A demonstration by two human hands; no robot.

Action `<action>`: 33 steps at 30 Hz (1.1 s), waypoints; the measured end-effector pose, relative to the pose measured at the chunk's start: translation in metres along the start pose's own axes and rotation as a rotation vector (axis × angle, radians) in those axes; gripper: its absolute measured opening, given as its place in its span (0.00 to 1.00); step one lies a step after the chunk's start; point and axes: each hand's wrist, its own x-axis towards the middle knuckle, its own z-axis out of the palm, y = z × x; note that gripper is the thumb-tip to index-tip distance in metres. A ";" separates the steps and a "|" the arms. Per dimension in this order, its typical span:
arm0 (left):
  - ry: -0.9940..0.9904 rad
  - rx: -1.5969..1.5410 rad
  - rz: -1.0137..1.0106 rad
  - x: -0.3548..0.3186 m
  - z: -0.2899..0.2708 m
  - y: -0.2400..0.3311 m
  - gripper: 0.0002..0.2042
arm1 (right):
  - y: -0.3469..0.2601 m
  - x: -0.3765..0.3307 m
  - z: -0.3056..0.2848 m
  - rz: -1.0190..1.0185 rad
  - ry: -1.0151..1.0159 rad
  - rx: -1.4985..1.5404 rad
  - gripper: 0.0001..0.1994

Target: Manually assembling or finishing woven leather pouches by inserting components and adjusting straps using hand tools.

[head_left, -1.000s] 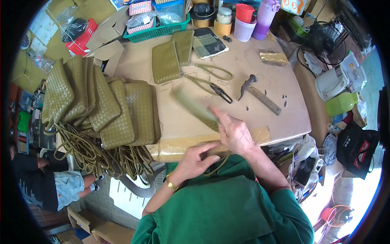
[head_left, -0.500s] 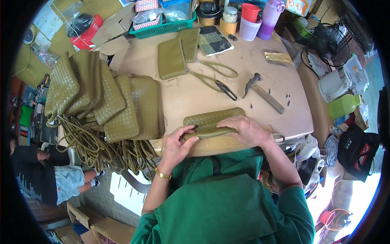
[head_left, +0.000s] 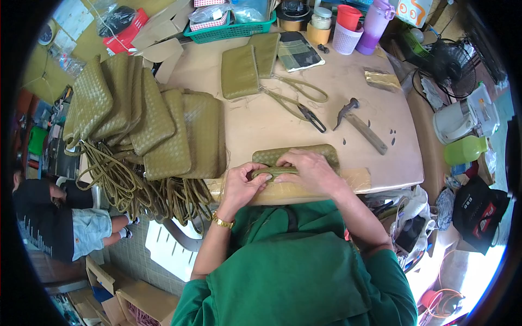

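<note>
An olive-green woven pouch [head_left: 321, 156] lies at the table's front edge, its zipped edge turned toward me. My left hand [head_left: 243, 183] pinches the left end of that edge between thumb and fingers. Close beside it, my right hand [head_left: 308, 173] rests over the pouch with its fingers curled onto the same edge, hiding part of it. Beyond the hands lie thread snips [head_left: 312, 118] and a hammer [head_left: 361, 127] with a wooden handle. Two flat olive pouches [head_left: 239, 73] with wrist straps lie farther back.
At the left stands a pile of woven pouches [head_left: 155, 117] with straps [head_left: 125, 185] hanging over the edge. A green basket [head_left: 231, 32], cups [head_left: 346, 38] and a purple bottle [head_left: 375, 27] line the back. A fan [head_left: 448, 60] stands at right. Another person [head_left: 49, 217] is at far left.
My right hand has slid left along the pouch's edge, closer to my left hand. The whole view has shifted slightly.
</note>
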 end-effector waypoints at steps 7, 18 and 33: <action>-0.052 -0.118 0.004 0.002 -0.008 -0.008 0.15 | 0.004 0.026 0.012 0.136 -0.155 0.139 0.13; -0.048 -0.003 0.066 -0.005 -0.012 -0.007 0.15 | 0.011 0.027 0.013 0.169 -0.203 0.156 0.14; 0.095 -0.547 0.203 0.005 0.010 -0.011 0.28 | 0.025 -0.032 -0.010 0.160 0.353 0.005 0.20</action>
